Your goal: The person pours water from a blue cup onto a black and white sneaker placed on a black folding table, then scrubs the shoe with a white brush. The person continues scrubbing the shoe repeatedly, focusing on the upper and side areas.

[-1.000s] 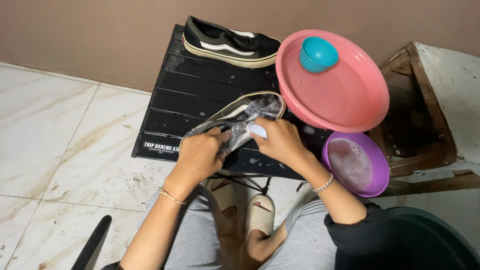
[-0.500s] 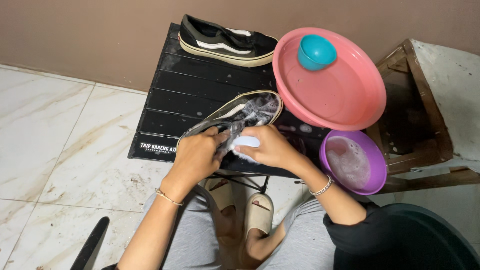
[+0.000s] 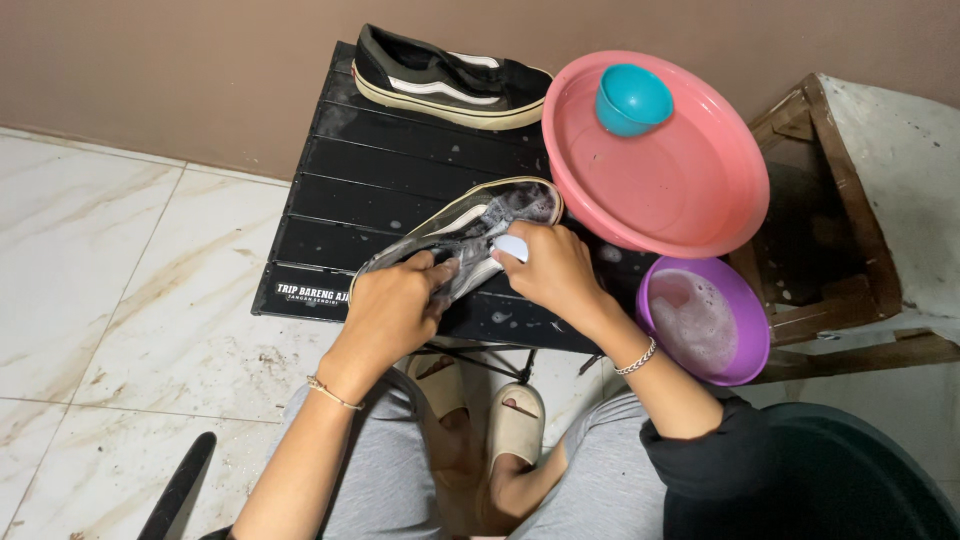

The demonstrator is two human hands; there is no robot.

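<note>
Sneaker [image 3: 478, 228], dark with a pale sole and wet with suds, is held on the near half of the black slatted table [image 3: 400, 170]. It is gripped at its nearer end by the left hand [image 3: 392, 305], whose fingers are curled tightly around the upper there. The right hand [image 3: 552, 268] is closed around a small white object [image 3: 511, 246] (only a rounded bit shows, so its kind cannot be told), which is pressed against the shoe's side near the middle. The shoe's long axis is set on a diagonal, from the near left up to the far right, with the far end pointed toward the pink basin [image 3: 690, 190]; toe and heel cannot be told apart under the hands.

A second sneaker [image 3: 450, 85] is laid along the table's far edge, well apart from the first. A small teal cup [image 3: 632, 98] is seen inside the pink basin. Just beside the right wrist, a purple bowl [image 3: 745, 310] of foamy water is placed lower down, next to a wooden stool [image 3: 830, 220].
</note>
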